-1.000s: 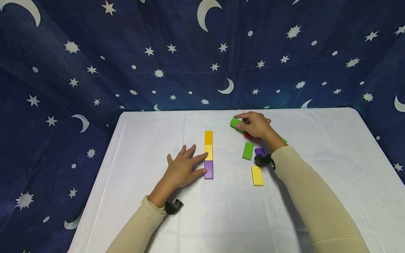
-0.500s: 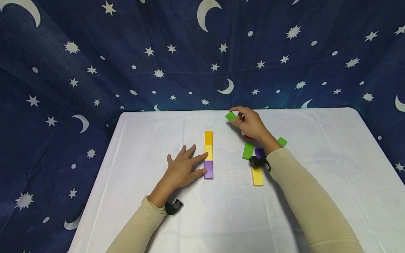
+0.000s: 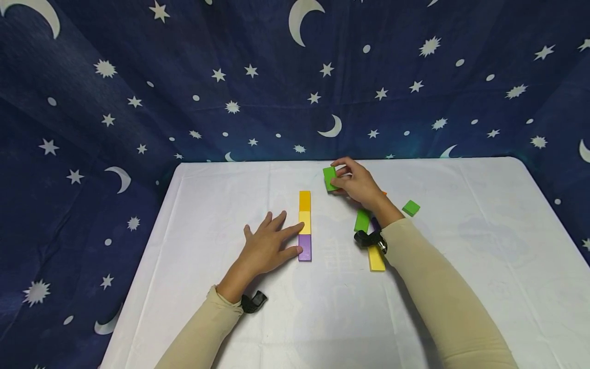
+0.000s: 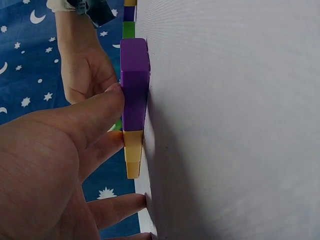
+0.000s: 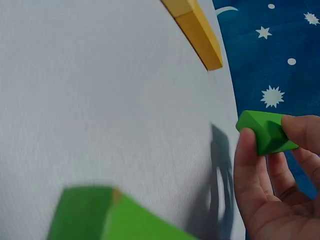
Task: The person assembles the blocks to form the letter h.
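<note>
My right hand (image 3: 361, 188) pinches a green block (image 3: 329, 178) between thumb and fingers. In the right wrist view that green block (image 5: 265, 131) is held above the white table, its shadow below. To the left, a straight row lies on the table: a purple block (image 3: 305, 248) nearest me, a yellow block (image 3: 307, 221) in the middle and an orange-yellow block (image 3: 304, 200) at the far end. With fingers spread, my left hand (image 3: 264, 248) rests beside the row. Its thumb touches the purple block (image 4: 134, 95), and its index fingertip is at the yellow one.
Around my right wrist lie a green block (image 3: 362, 220), a yellow block (image 3: 376, 260) and a partly hidden purple block. Farther right is another green block (image 3: 411, 207). Behind the white table (image 3: 221, 184) hangs a dark blue curtain (image 3: 258, 46) with stars and moons.
My right hand has lifted the green block off the right-hand group and carried it left, turning it more upright in view. The left hand and the row have stayed put.
</note>
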Motion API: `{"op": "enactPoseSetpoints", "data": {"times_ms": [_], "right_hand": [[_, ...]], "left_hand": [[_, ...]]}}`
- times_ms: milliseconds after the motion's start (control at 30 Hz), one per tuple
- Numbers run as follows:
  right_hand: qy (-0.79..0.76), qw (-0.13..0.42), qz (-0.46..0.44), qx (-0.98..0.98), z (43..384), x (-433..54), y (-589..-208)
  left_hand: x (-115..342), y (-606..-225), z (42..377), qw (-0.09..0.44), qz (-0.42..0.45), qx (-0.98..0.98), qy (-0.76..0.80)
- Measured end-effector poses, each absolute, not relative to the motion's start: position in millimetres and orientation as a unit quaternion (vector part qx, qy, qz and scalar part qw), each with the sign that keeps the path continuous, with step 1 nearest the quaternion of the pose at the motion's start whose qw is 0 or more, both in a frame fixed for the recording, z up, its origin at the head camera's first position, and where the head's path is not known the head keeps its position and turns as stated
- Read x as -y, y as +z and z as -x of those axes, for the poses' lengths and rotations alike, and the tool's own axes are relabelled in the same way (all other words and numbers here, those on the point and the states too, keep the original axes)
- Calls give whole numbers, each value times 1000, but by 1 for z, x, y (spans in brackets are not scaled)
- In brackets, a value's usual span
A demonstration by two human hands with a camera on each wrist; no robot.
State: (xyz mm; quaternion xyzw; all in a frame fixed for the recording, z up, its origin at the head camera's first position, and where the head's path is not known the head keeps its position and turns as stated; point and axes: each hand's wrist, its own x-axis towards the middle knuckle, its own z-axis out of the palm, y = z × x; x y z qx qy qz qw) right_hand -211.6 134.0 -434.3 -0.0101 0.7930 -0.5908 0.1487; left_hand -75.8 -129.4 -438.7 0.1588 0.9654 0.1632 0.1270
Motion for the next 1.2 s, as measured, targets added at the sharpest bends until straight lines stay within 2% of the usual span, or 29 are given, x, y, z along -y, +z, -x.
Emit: {"op": "enactPoseSetpoints", "data": {"times_ms": [167,833,1200], "right_hand": [[-619,155,-3,-770,213,-127,-437],[-658,98,-53,-745,211,-93,-449],[-659,84,-82,-743,211,-85,-454]], "left_hand": [[129,-439,77,128,-159,-966,159],[131,-441,77,120,-163,-966,164],[131,-440,76,120,-161,-966,166]]}}
